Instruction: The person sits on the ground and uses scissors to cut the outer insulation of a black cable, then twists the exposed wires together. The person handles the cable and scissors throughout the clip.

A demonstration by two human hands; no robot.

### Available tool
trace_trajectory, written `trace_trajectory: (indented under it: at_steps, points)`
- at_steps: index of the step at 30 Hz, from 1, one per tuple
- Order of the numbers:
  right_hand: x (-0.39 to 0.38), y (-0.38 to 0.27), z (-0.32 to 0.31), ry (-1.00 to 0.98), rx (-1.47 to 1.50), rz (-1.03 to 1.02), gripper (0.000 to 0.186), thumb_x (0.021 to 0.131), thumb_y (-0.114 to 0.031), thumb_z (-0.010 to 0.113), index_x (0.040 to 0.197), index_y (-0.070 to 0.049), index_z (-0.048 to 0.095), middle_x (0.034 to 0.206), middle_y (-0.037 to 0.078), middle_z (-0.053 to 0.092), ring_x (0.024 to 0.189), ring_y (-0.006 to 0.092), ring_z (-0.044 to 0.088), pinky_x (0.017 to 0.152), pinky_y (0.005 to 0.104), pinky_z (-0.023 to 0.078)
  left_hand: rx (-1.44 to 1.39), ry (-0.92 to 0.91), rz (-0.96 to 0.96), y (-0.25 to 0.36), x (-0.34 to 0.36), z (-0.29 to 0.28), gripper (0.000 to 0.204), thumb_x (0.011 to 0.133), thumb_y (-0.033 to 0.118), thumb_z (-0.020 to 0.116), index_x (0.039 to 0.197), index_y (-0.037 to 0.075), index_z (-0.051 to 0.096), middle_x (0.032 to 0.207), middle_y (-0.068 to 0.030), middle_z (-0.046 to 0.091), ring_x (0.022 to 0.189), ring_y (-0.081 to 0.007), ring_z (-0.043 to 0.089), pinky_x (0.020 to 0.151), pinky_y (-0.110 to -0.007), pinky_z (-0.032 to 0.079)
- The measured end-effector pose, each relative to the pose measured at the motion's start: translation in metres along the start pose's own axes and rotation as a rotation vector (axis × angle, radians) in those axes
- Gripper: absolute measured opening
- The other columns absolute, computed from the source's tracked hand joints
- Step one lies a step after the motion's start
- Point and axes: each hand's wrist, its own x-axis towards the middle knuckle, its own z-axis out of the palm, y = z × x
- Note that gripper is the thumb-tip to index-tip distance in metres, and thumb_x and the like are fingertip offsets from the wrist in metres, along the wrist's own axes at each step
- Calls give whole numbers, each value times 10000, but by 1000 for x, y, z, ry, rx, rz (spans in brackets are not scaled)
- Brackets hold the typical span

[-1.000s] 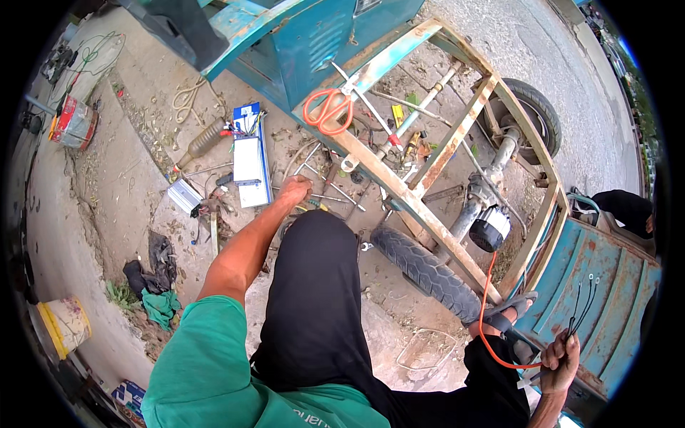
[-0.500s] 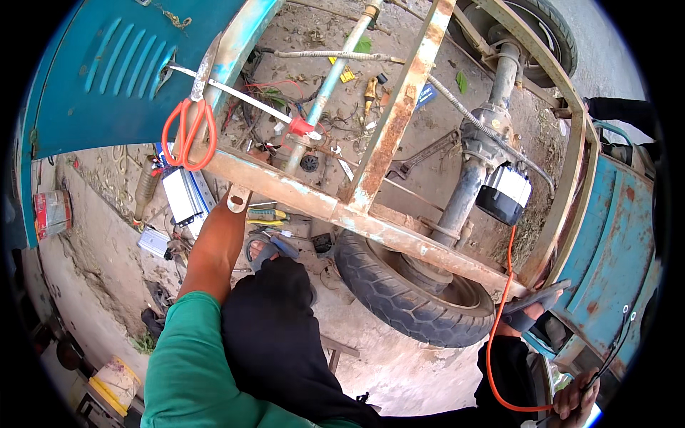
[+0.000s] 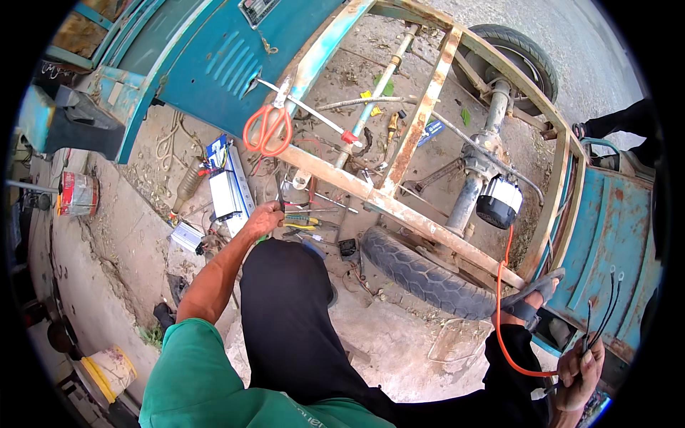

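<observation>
My left hand point(image 3: 264, 220) is closed around a slim dark tool point(image 3: 280, 191), its kind unclear, just below the rusty metal frame point(image 3: 325, 170). At the lower right, my right hand point(image 3: 579, 371) grips black cables point(image 3: 605, 314) with ring terminals on their ends. An orange cable point(image 3: 501, 342) runs from that hand up to a white-and-black motor point(image 3: 499, 202) on the axle point(image 3: 467, 196). Orange-handled scissors point(image 3: 287, 120) rest on the frame rail above my left hand. A long white strip with a red end point(image 3: 314, 114) lies across the frame beside them.
Silver finned boxes point(image 3: 227, 187) and yellow-handled pliers point(image 3: 300, 227) lie on the ground near my left hand. A tyre point(image 3: 421, 274) stands under the frame's near rail. A red-and-white bucket point(image 3: 77, 194) is at the left. Another person's leg point(image 3: 621, 118) shows at the far right.
My left hand has drawn back from beneath the frame rail and now shows with a dark tool in it. My right hand still holds the cables, whose ends now stand up higher.
</observation>
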Motion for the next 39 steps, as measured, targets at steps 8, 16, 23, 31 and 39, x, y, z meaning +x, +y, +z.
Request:
trace_trajectory:
  at_steps: [8,16,23,31,39]
  points:
    - [-29,-13,33,10,-61,-103,211,920,-240,617,1009,-64,541,565,-63,299,423,41,248,407,202,235,20,2,-1,21,-123,-44,233,861,184,572,752,-10,502,710,-103,558,727,-189,639,650,-336,495]
    - [-41,-7,46,-9,-103,-104,147,935,-208,590,944,-75,528,634,-40,398,461,36,319,421,186,254,-163,-23,96,10,-170,-37,193,860,114,542,744,5,432,707,-88,518,677,-195,681,579,-363,498]
    - [-35,-2,47,36,-188,-54,162,940,-209,578,859,-106,484,643,-39,399,471,35,315,422,192,252,-76,-20,108,8,-191,-25,154,879,100,537,784,8,457,758,-94,538,718,-188,684,601,-342,497]
    - [6,11,86,-73,-398,173,187,920,-163,577,773,-91,486,642,-16,459,477,42,337,425,208,262,-496,20,-80,33,-172,-22,125,909,154,564,875,35,583,798,-47,646,721,-140,657,613,-308,493]
    - [58,77,152,-206,-507,202,158,902,-159,592,809,-41,542,667,11,523,467,88,425,431,250,319,-865,96,-164,-9,-180,-37,70,936,143,541,910,81,561,888,-68,653,728,-172,662,653,-330,533]
